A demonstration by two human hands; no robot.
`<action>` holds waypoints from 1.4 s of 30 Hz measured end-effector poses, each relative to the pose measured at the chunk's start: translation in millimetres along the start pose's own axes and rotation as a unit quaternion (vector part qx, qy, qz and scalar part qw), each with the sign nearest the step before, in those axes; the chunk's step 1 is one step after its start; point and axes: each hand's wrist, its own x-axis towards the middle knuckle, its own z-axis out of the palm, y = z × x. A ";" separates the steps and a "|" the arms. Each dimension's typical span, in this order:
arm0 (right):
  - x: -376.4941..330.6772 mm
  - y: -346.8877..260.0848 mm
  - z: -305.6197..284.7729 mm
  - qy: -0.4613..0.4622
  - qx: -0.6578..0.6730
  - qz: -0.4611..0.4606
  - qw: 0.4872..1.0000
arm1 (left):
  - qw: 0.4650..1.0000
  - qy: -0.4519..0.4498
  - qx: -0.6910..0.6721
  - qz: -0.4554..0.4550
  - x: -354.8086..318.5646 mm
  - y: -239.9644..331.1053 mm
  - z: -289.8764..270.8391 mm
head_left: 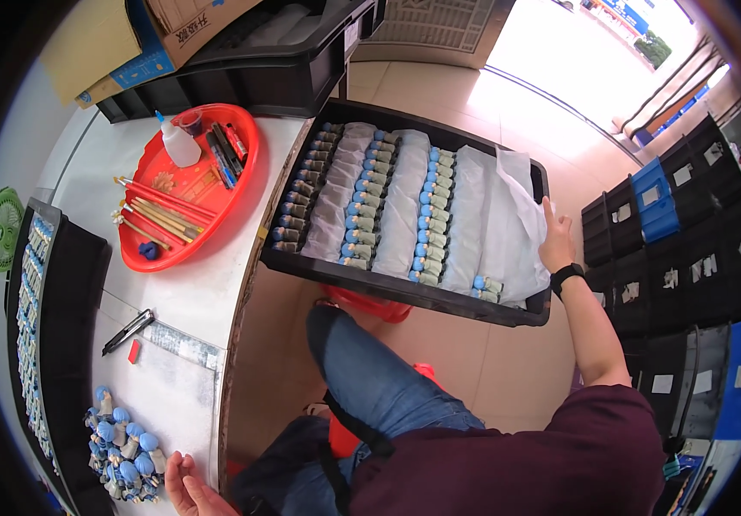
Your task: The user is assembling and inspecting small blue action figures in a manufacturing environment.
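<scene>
Figurines (125,456) with blue heads lie bunched at the near end of the bench (207,288). Just beside the pile is the left hand (196,493), partly cut off by the lower edge of view, its fingers loosely curled and a little apart (contact with the pile is hard to judge). A black tray (73,284) stands along the bench's left edge, lined with small blue-topped pieces (30,335). Farther up, a red block (135,351) lies near a cutter knife (129,332).

Beyond the bench's right edge, with its left side close along it, a black crate (387,285) holds rows of blue-headed figures (362,198) between strips of white wrapping (400,189); a short row sits near its near right corner. At the crate's right rim, the right hand (557,245) rests against a thin white sheet (521,185); whether the fingers pinch it I cannot tell.

Toward the bench's far end, a red tray (157,163) carries paintbrushes (164,219), pens (222,159) and a white squeeze bottle (181,146). Past it, at the bench's far edge, come another black bin (250,90) and a cardboard box (207,21).
</scene>
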 end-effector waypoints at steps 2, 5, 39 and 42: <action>-2.6 0.8 2.7 -0.035 0.012 0.012 0.999 | 1.000 0.000 0.007 0.005 -0.5 0.2 0.5; -3.5 -0.5 4.4 -0.054 0.038 0.044 0.997 | 1.000 0.002 0.008 0.002 -1.5 0.9 0.1; 81.2 -46.4 107.8 -0.133 0.114 0.063 0.982 | 1.000 0.006 -0.007 -0.010 -1.0 1.4 -0.9; 90.0 -34.8 123.2 -0.128 0.143 0.057 0.980 | 1.000 0.001 -0.015 -0.008 0.4 0.0 -0.3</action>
